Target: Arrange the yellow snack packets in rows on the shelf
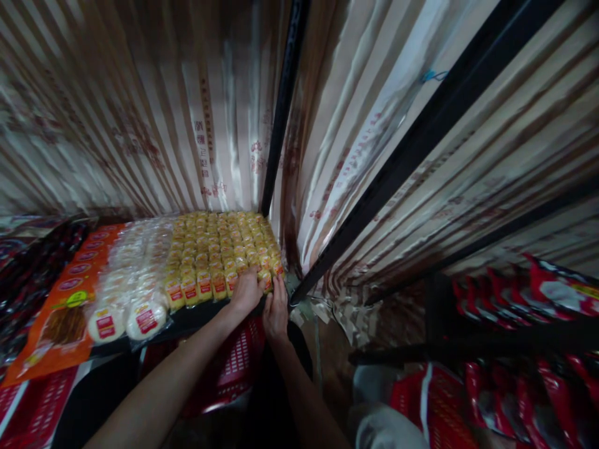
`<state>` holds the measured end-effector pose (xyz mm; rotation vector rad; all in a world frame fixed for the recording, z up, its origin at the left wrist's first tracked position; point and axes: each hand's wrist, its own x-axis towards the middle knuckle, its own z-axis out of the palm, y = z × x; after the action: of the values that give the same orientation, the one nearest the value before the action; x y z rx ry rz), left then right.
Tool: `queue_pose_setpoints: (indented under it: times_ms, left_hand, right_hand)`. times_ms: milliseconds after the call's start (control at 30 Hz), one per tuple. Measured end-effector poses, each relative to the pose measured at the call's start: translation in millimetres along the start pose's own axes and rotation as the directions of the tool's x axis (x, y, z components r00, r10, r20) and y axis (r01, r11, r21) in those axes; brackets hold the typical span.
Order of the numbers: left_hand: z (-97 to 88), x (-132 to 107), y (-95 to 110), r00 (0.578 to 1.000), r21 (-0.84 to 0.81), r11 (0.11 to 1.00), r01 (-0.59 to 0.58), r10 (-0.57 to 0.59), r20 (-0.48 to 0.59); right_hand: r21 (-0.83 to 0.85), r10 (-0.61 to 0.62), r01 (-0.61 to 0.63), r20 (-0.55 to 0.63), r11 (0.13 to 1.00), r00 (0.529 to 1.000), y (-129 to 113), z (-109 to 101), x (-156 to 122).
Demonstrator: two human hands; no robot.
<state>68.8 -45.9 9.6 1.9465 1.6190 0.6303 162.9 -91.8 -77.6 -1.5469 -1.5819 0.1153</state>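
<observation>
Small yellow packets [210,243] with red labels stand in tight rows on a dark shelf [196,319]. At the front right corner of these rows, my left hand [247,292] has its fingers bent against a yellow packet [265,278]. My right hand [277,310] is on the other side of that packet, its fingers pressed along it. The two hands nearly touch, with the packet between their fingertips. To the left of the yellow rows are clear-wrapped round white packs [147,317] with red labels.
An orange printed bag [70,318] and dark shiny packs [35,280] lie further left. Red baskets [241,365] sit below the shelf. Dark posts [374,187] stand before a pleated, printed curtain [140,112]. Red packs [561,287] line a rack on the right.
</observation>
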Motion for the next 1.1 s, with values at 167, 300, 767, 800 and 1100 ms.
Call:
queue_pose_setpoints:
  times_ms: [167,300,767,800,1100]
  left_hand:
    - [5.9,11.6,2.6,0.999,0.081,0.996,-0.036,0.036,0.003]
    - [9.2,17.1,4.0,0.999,0.123,0.991,-0.049,0.048,0.010]
    - [16.5,15.9,3.6,0.996,0.157,0.986,-0.057,0.066,-0.056]
    - [15.7,15.5,3.9,0.996,0.168,0.984,-0.060,0.070,-0.055]
    - [13.3,22.3,2.9,0.996,0.219,0.972,-0.083,0.087,-0.005]
  right_hand:
    - [-0.075,-0.056,0.058,0.020,0.996,0.998,7.3,2.1,7.5]
    - [-0.089,-0.037,0.036,-0.013,0.995,0.999,6.2,3.7,11.4]
    - [-0.065,0.133,-0.137,-0.053,0.988,0.990,-7.4,3.6,16.4]
    - [-0.056,0.112,-0.116,-0.057,0.992,0.992,-7.3,3.3,16.5]
    - [-0.124,-0.040,0.034,-0.048,0.992,0.998,3.8,9.7,9.9]
